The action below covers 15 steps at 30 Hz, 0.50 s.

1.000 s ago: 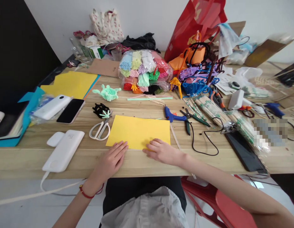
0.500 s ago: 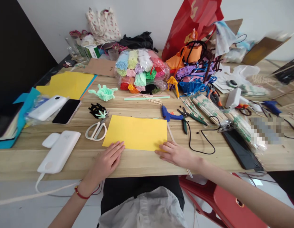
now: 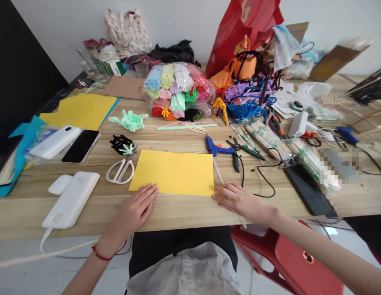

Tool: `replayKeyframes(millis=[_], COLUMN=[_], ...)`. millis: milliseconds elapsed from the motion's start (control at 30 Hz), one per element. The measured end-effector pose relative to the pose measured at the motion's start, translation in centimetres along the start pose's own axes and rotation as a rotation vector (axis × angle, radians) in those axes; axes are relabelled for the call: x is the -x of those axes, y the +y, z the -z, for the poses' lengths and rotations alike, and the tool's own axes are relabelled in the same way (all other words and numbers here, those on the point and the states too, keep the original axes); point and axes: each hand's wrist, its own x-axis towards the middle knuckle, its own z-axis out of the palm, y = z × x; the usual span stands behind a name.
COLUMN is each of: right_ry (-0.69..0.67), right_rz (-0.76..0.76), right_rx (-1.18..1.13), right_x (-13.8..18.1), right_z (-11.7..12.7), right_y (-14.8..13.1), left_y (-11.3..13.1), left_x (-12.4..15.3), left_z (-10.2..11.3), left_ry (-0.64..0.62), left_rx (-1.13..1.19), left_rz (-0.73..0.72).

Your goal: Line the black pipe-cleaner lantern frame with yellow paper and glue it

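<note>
A yellow sheet of paper (image 3: 174,172) lies flat on the table in front of me. My left hand (image 3: 138,205) rests on the table, its outstretched fingertips touching the sheet's lower left corner. At the lower right corner, my right hand (image 3: 239,200) lies palm down with its fingers extended, just beside the paper's edge. A thin translucent stick (image 3: 218,171) passes beneath the right hand and pokes out on both sides; I cannot tell whether the fingers touch it. White-handled scissors (image 3: 120,171) sit left of the sheet, and a blue glue gun (image 3: 219,148) sits beyond its upper right corner.
Farther left are a phone (image 3: 81,146) and a white power bank (image 3: 71,200) with a cable. A bag of coloured pipe cleaners (image 3: 178,90) stands behind the sheet, near a mint-green fuzzy piece (image 3: 131,121). Green-handled pliers (image 3: 250,151) and bundled wooden sticks (image 3: 267,139) lie right.
My right hand has slid right, off the paper's lower right corner to beside it. My left hand stays at the lower left corner. The whole view has shifted slightly.
</note>
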Motion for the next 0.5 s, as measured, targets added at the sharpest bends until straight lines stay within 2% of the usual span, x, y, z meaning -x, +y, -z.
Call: replayKeyframes(millis=[200,367,500], right_ry=[0.036,0.082,0.136], right_rz=[-0.054,-0.200,-0.235], right_rx=[-0.058,-0.218,-0.318], right_x=[1.7,3.3,2.4], right_z=[0.2,1.0,0.3], right_y=[0.6,1.4,0.4], left_y=[0.0,0.0,0.4], left_x=[0.0,0.0,-0.4], left_z=[-0.1,0.3,0.8], left_ry=[0.001,0.012,-0.026], left_rx=[-0.014,0.020,0.072], left_rz=[-0.004,-0.067,-0.083])
